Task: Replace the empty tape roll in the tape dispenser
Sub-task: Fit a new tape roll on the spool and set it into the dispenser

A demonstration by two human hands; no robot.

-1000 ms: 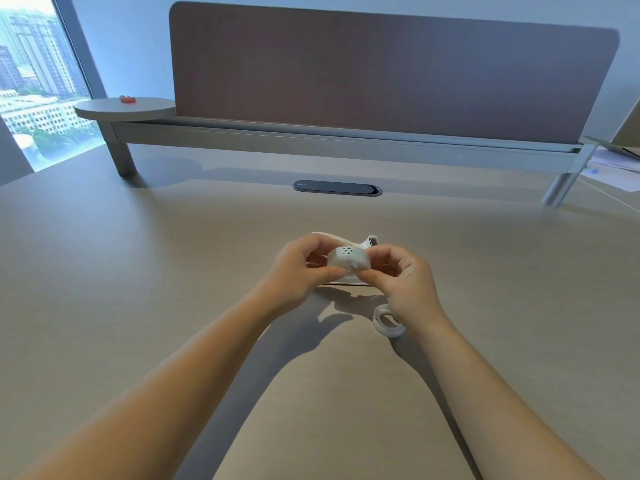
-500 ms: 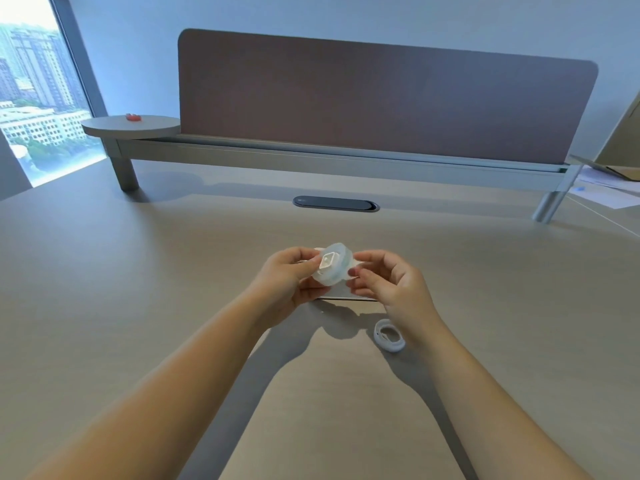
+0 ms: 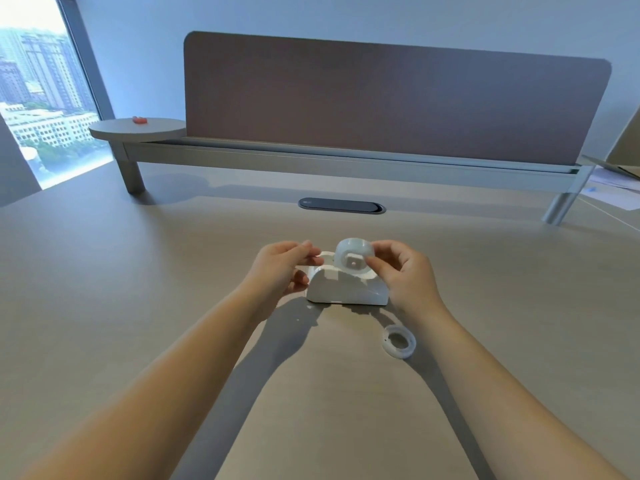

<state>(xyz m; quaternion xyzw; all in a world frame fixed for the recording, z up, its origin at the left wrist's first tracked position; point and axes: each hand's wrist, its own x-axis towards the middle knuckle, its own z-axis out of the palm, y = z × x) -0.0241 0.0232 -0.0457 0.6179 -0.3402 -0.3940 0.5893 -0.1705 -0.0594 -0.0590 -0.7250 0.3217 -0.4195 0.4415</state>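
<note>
A white tape dispenser (image 3: 346,289) stands on the beige desk (image 3: 138,306) in the middle of the view. Just above its slot is a clear tape roll on a white hub (image 3: 354,259), pinched at its right side by my right hand (image 3: 401,271). My left hand (image 3: 280,268) is at the dispenser's left end, thumb and forefinger pinched together, apparently on the tape's loose end, with the other fingers against the dispenser's body. An empty translucent roll core (image 3: 398,341) lies flat on the desk, near my right forearm.
A dark oval cable grommet (image 3: 341,205) sits in the desk behind the dispenser. Farther back runs a raised metal rail (image 3: 346,164) with a brown divider panel (image 3: 381,102). A round side shelf (image 3: 136,129) holds a small red object (image 3: 139,120). Papers (image 3: 613,188) lie far right.
The roll, held up between both hands before, has come down onto the dispenser. My left hand has shifted from the roll to the dispenser's left end.
</note>
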